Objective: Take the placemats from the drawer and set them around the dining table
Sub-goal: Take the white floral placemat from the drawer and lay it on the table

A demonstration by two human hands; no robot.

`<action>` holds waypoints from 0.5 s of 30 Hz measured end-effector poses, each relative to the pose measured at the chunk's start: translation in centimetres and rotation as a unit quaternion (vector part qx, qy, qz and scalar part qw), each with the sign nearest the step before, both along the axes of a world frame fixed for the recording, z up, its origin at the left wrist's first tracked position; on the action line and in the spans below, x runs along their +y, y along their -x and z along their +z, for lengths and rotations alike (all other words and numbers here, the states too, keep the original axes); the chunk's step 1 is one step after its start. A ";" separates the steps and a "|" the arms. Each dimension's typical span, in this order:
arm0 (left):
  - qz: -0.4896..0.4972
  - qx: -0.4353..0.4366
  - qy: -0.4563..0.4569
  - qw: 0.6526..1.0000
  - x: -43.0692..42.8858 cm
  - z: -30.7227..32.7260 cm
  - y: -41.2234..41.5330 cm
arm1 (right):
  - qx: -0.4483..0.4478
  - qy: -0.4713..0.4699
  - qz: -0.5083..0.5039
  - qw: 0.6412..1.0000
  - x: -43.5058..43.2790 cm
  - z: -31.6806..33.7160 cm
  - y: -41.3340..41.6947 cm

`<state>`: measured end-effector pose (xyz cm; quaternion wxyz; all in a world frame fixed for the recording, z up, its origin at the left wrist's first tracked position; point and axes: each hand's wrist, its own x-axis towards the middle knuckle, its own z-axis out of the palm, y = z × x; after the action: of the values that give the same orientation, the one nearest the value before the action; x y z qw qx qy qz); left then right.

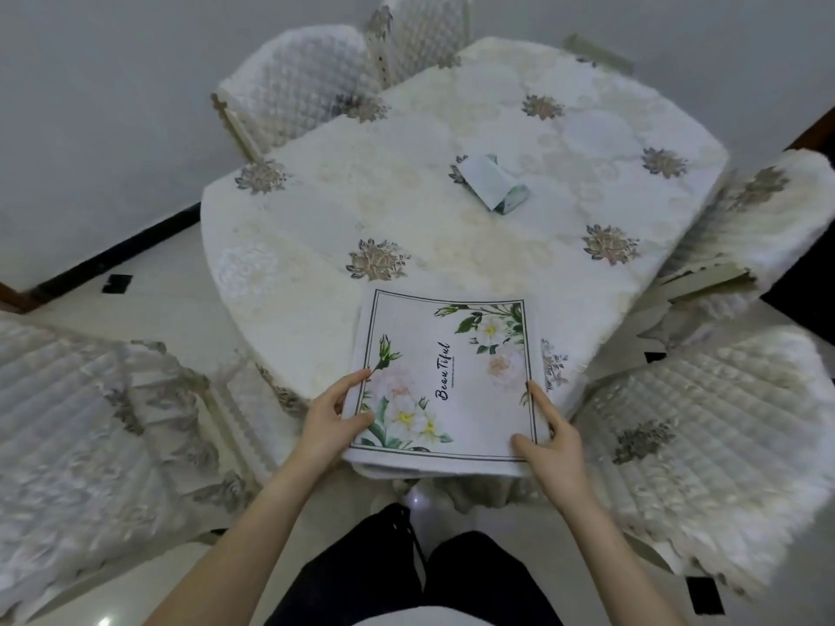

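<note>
Placemats overhang the table edge, 2 hands pinching their side edges

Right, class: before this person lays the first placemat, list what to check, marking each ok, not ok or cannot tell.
1. Placemats brought to the table: ok, they lie at its near edge.
2. Grip: ok, the left hand and right hand hold opposite sides, thumbs on top.
3. Enough mats for every chair: cannot tell; layers show underneath, but not how many.
4. Stack fully supported: not ok, its near end appears to overhang the table.
5. Places free at the edges: ok, the folded packet lies mid-table, away from the edges.
</note>
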<state>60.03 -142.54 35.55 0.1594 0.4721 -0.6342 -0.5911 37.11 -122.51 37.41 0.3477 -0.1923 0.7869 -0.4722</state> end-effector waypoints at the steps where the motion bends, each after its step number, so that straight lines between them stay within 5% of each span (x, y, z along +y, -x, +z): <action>1: -0.010 -0.012 -0.002 1.000 -0.4 -0.7 0.0 | -0.007 -0.014 -0.001 1.000 -0.5 -0.1 -0.1; 15: -0.016 -0.081 0.011 0.997 -0.6 -4.8 0.7 | 0.049 -0.163 0.059 0.984 -2.9 -2.9 1.8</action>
<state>59.35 -143.13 30.71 0.1037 0.5063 -0.6590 -0.5464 35.31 -125.37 34.53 0.3626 -0.2023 0.8567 -0.3060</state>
